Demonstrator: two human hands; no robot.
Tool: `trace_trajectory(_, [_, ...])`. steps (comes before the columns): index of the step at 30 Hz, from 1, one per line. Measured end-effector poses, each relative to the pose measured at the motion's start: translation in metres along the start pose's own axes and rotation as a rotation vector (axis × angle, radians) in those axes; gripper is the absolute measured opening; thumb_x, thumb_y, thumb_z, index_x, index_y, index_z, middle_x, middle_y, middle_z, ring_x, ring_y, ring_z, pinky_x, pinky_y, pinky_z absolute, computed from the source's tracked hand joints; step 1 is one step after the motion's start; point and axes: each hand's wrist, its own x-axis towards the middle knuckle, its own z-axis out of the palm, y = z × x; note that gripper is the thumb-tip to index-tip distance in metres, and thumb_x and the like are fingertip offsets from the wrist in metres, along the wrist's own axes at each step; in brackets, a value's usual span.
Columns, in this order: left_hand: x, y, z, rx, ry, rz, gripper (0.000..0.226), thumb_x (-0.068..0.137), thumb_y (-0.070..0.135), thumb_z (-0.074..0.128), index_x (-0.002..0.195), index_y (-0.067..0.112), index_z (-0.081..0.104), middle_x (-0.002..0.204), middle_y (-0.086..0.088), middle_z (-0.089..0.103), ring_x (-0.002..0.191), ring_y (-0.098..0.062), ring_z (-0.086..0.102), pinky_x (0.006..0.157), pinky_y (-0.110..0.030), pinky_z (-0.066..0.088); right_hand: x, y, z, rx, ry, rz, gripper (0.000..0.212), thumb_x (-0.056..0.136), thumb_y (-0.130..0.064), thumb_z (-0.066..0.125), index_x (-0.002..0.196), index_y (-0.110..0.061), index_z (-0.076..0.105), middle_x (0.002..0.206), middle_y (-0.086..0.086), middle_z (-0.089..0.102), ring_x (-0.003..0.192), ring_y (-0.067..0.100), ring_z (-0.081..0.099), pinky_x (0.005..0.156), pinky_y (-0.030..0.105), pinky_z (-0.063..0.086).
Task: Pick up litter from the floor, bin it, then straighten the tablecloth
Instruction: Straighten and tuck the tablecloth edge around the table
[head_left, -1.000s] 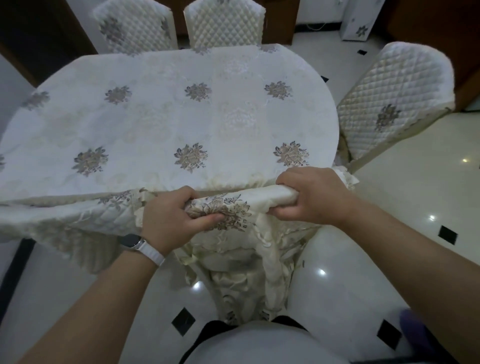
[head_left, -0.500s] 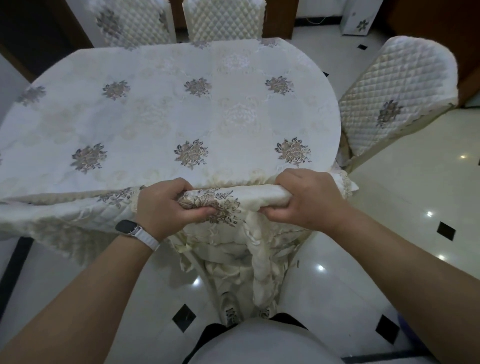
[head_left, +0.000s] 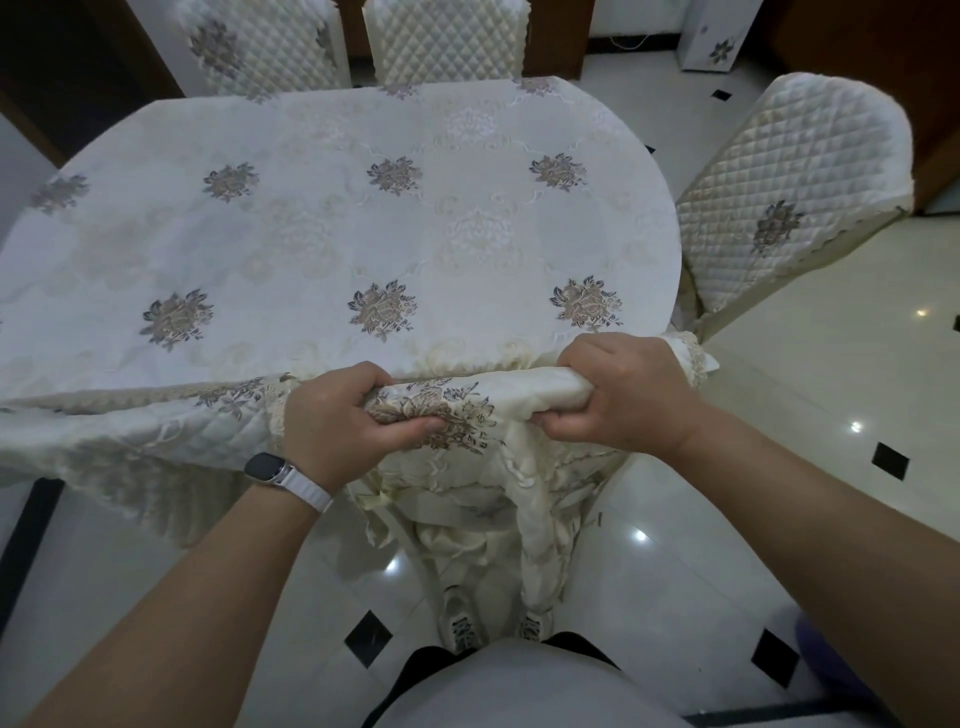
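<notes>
Head camera, looking down over a dining table. A cream tablecloth (head_left: 337, 234) with floral motifs covers the whole tabletop and lies smooth. Its near hem is gathered into a thick roll at the table's near edge.

Over the last second little has changed: both hands have kept their hold on that roll. The cloth hanging below it has drawn up slightly, and two shoes (head_left: 460, 618) now show beneath it on the floor (head_left: 779, 415). No litter is visible, so the work appears to be at the straightening stage, with the hem probably being tugged toward the person.

The left hand (head_left: 337, 421), a watch (head_left: 265, 467) on its wrist, curls tightly round the roll's left end. The right hand (head_left: 618, 395) grips the right end, knuckles up, by the table's near right corner. Both forearms reach forward. A quilted chair (head_left: 779, 208) stands right of the table.
</notes>
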Motion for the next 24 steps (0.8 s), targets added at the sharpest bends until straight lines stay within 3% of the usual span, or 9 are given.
trace_trajectory(5, [-0.003,-0.001,0.002,-0.013,-0.008,-0.003,0.069,0.067,0.083,0.055,0.067,0.015,0.060,0.046,0.008,0.038,0.042,-0.011,0.041,0.041,-0.023,0.034,0.000,0.002,-0.002,0.007,-0.028,-0.008,0.045,0.065,-0.057,0.069,0.065,-0.013,0.058,0.057,-0.001,0.053,0.050,0.021,0.052,0.041,0.029,0.039])
trace_trajectory(9, [-0.003,-0.003,0.000,-0.087,-0.030,-0.016,0.064,0.067,0.081,0.059,0.071,0.017,0.062,0.047,0.013,0.037,0.045,-0.001,0.042,0.046,-0.014,0.034,0.001,0.001,-0.005,0.039,-0.097,0.033,0.042,0.059,-0.048,0.082,0.070,-0.014,0.061,0.061,-0.002,0.056,0.054,0.022,0.055,0.045,0.030,0.041])
trace_trajectory(15, [-0.007,-0.004,-0.004,-0.136,-0.067,0.027,0.062,0.069,0.077,0.061,0.083,0.017,0.071,0.059,0.014,0.057,0.053,-0.006,0.055,0.052,-0.018,0.045,-0.001,-0.005,-0.014,0.112,-0.237,0.105,0.039,0.065,-0.053,0.073,0.089,-0.022,0.069,0.075,-0.007,0.064,0.070,0.020,0.062,0.055,0.031,0.046])
trace_trajectory(18, [-0.013,-0.004,-0.005,-0.148,-0.057,0.048,0.058,0.068,0.073,0.064,0.083,0.018,0.072,0.068,0.011,0.065,0.059,-0.004,0.060,0.053,-0.024,0.050,-0.004,-0.010,-0.014,0.127,-0.234,0.104,0.038,0.064,-0.051,0.073,0.087,-0.020,0.070,0.073,-0.006,0.064,0.068,0.020,0.062,0.054,0.032,0.047])
trace_trajectory(24, [-0.018,-0.013,-0.008,-0.131,-0.030,0.007,0.059,0.065,0.074,0.066,0.083,0.019,0.072,0.067,0.007,0.067,0.059,-0.008,0.061,0.050,-0.032,0.051,0.001,-0.017,-0.010,0.152,-0.219,0.106,0.034,0.062,-0.044,0.080,0.080,-0.018,0.069,0.070,-0.005,0.063,0.064,0.020,0.060,0.053,0.031,0.045])
